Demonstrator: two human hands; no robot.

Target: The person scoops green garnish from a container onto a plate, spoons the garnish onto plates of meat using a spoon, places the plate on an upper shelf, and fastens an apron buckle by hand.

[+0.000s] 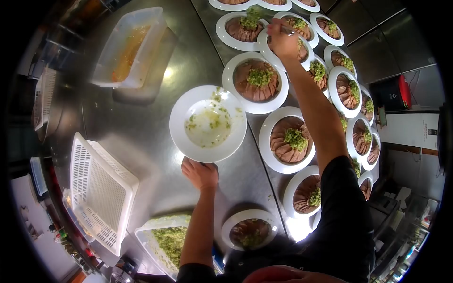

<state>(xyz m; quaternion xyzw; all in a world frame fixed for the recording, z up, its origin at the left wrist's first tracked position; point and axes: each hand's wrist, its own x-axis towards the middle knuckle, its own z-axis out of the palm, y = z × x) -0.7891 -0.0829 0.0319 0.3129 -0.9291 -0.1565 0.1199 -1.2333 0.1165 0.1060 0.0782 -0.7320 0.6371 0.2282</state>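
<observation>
My left hand (202,175) grips the near rim of a white wide-rimmed bowl (180,123), its fingers tucked underneath. Only a thin scatter of chopped greens (218,121) is left inside. Far forward, my right hand (283,41) is closed around a spoon (287,30), of which a short piece of metal handle shows. Beyond that hand, blurred chopped greens (255,14) hang over a plate of sliced meat (238,29) with a green mound on it. My right forearm passes above other plates and hides parts of them.
Several white plates of sliced meat (278,150) topped with greens crowd the right side, some stacked overlapping. At left are a translucent tub (104,59) with orange liquid and a tilted white basket (125,188). A container of chopped greens (172,243) sits near my left forearm.
</observation>
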